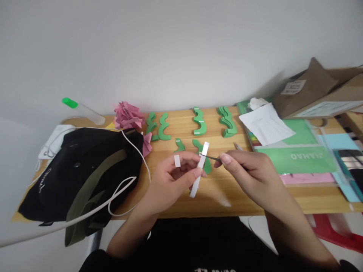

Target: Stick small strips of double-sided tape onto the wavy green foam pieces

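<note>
My left hand (172, 177) pinches a narrow strip of white tape (195, 184) between thumb and fingers, its upper end sticking up past them. A small white tape piece (177, 161) rests on that hand's index finger. In my right hand (249, 170) is a pair of slim dark tweezers (211, 157), with the tip touching the strip near its upper end. Behind the hands lies a wavy green paper shape (208, 166), partly covered by the strip. A smaller green piece (178, 144) with a white patch sits beside it. Farther back is a green wavy piece (199, 122) bearing white patches.
Stacked green wavy pieces (227, 122) and two others (163, 128) lie near the wall. Left are a pink paper flower (129, 115), black bag (85, 170) and white cable (144, 162). Right are a white paper (266, 124), green packet (300, 160) and cardboard box (317, 90).
</note>
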Tool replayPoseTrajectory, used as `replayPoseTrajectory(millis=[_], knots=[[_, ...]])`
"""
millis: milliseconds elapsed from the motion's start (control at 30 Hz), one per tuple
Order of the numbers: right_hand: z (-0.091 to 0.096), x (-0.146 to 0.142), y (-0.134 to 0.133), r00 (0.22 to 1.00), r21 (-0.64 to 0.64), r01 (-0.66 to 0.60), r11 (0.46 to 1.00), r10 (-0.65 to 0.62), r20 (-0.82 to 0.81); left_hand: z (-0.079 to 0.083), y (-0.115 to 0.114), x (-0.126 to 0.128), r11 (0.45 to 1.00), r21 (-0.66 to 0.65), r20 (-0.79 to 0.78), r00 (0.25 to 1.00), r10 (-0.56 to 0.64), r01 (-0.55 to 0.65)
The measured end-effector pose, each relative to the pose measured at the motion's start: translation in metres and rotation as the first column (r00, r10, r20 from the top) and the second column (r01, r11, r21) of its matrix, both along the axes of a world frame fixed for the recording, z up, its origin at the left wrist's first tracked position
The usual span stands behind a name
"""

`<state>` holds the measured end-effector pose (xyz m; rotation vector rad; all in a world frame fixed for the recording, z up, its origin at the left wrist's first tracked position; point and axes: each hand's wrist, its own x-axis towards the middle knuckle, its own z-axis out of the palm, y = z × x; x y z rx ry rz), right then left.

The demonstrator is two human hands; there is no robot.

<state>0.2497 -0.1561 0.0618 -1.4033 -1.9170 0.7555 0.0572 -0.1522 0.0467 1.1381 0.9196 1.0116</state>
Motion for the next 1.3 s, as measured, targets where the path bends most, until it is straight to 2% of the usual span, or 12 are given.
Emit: replayPoseTrajectory(millis=[600, 967, 1133, 1300], knots=[[-0.0011, -0.0013, -0.0019, 0.999, 0.017, 0.033, 0.999, -0.033, 0.021, 0.0009, 0.0003, -0.0006, 1.0, 0.006, -0.05, 0.999, -0.016, 0.016], [-0.0023, 0.0004, 0.0, 0.996, 0.079, 0.079, 0.994, -0.082, 0.039, -0.0021, -0.0009, -0.0039, 0.999, 0.024, 0.031, 0.999, -0.036, 0.036], [-0.0011, 0.0032, -0.0013, 0.997, 0.073, 0.072, 0.995, -0.074, 0.028, -0.0037, -0.0013, -0.0037, 0.998, -0.007, 0.003, 0.999, -0.055, 0.055], [0.0023, -0.0006, -0.0041, 1.0, 0.104, 0.009, 0.995, -0.011, 0.021, -0.0063, -0.0029, 0.0016, 0.997, -0.028, -0.108, 0.991, -0.079, 0.077]])
